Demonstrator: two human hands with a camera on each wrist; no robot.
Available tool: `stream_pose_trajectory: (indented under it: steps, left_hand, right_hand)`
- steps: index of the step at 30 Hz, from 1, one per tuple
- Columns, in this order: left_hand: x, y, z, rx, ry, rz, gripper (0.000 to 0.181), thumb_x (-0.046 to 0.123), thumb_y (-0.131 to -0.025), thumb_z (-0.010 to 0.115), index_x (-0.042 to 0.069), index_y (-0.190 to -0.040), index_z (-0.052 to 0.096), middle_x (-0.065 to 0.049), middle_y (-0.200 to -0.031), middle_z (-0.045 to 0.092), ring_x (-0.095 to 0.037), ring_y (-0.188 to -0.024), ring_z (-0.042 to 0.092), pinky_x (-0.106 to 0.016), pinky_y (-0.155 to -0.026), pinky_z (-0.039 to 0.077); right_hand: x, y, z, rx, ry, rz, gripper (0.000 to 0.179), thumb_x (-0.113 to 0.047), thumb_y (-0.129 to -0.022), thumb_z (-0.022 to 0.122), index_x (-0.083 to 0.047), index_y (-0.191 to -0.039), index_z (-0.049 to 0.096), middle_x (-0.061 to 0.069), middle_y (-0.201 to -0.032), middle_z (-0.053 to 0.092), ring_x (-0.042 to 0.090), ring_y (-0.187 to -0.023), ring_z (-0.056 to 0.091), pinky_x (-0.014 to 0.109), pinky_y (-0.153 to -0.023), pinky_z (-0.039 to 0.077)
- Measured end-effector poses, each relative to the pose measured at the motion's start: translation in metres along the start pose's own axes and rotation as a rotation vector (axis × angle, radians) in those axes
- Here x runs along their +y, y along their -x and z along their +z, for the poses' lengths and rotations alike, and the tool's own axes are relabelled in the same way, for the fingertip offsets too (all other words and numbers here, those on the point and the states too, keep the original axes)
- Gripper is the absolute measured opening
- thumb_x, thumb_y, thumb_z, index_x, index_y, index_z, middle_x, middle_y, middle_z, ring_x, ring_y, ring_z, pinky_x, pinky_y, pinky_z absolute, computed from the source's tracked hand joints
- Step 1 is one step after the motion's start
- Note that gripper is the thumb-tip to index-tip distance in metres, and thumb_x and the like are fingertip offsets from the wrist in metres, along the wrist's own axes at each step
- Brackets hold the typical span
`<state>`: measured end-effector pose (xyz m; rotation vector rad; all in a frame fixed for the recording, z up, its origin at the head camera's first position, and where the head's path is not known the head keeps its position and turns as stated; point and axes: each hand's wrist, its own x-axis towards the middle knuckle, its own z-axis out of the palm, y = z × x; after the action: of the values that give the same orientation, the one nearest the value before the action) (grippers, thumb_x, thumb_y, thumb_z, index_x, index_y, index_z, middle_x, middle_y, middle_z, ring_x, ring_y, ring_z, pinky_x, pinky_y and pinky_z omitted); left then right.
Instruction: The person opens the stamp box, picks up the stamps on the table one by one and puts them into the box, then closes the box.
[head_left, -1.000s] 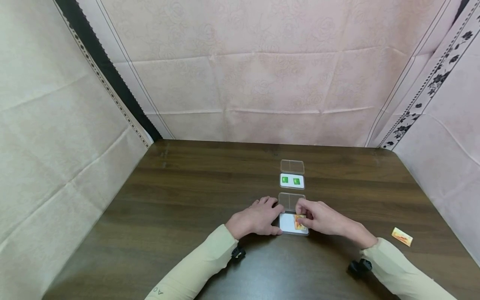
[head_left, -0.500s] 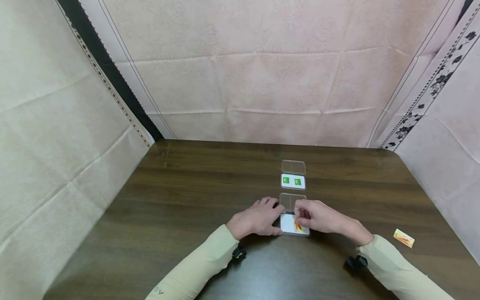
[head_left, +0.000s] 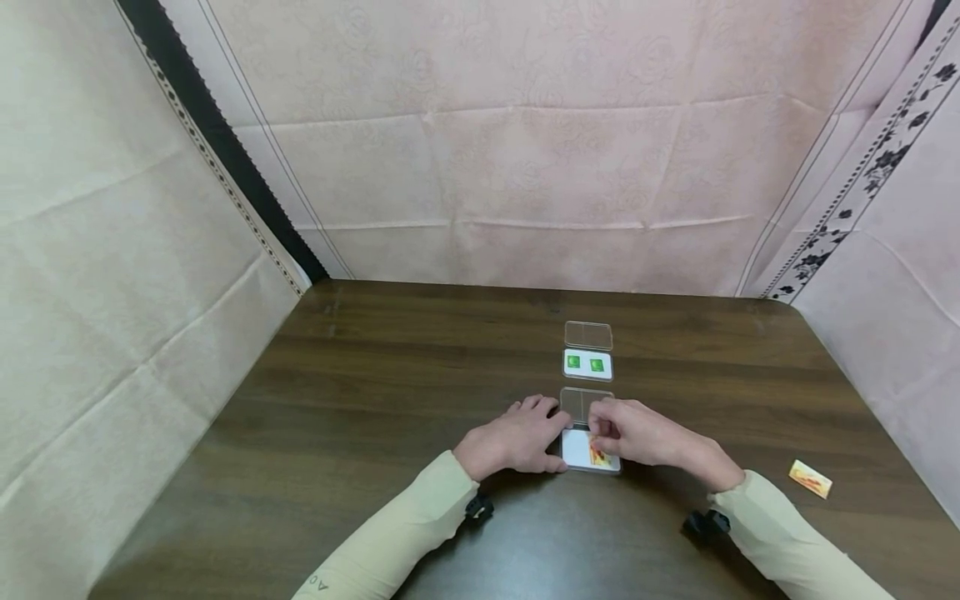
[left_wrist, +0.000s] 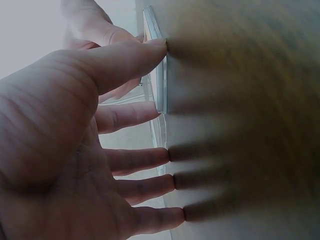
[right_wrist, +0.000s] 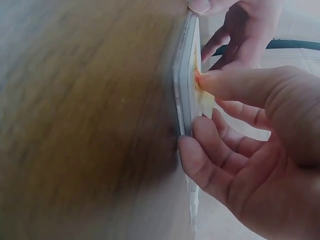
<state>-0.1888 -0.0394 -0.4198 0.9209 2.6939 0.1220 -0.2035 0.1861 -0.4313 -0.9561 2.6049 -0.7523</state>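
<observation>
A small flat case with a white inside lies near the middle of the table, its clear lid folded back behind it. On its right half sits a small orange-and-yellow printed card, partly covered by my right hand. In the right wrist view, that hand pinches the card between thumb and forefinger, while other fingertips touch the case's side. My left hand steadies the case's left edge with thumb and forefinger. In the left wrist view its straight fingers reach down to the tabletop.
Behind stands a second opened case with two green squares on white and its own clear lid. A loose orange-and-yellow card lies to the right. Pale cloth hangs around the brown table.
My right hand has shifted slightly left over the card, and its forearm has drawn a little inward. The left hand stays put at the case.
</observation>
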Motion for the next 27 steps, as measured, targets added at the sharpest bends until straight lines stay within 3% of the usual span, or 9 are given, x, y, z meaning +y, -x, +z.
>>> stream_pose_trajectory:
  steps: [12,27]
  left_hand:
    - [-0.001,-0.002,0.002,0.000,-0.004,0.002,0.060,0.051,-0.089,0.066,0.025,-0.140,0.048,-0.006,-0.152,0.038,-0.027,-0.142,0.034,-0.049,-0.115,0.034]
    - [-0.001,-0.002,0.003,-0.005,0.011,0.001,0.060,0.051,-0.090,0.066,0.024,-0.140,0.047,-0.006,-0.153,0.037,-0.028,-0.143,0.033,-0.049,-0.115,0.034]
  right_hand:
    - [-0.001,-0.001,-0.002,-0.007,0.016,0.019,0.017,-0.019,-0.089,0.073,-0.022,-0.086,0.056,-0.006,-0.080,0.051,0.007,-0.070,0.048,0.022,-0.059,0.042]
    - [-0.002,0.007,-0.021,0.023,0.029,0.042,0.015,-0.018,-0.089,0.071,-0.022,-0.087,0.057,-0.008,-0.075,0.053,0.006,-0.066,0.050,0.021,-0.057,0.042]
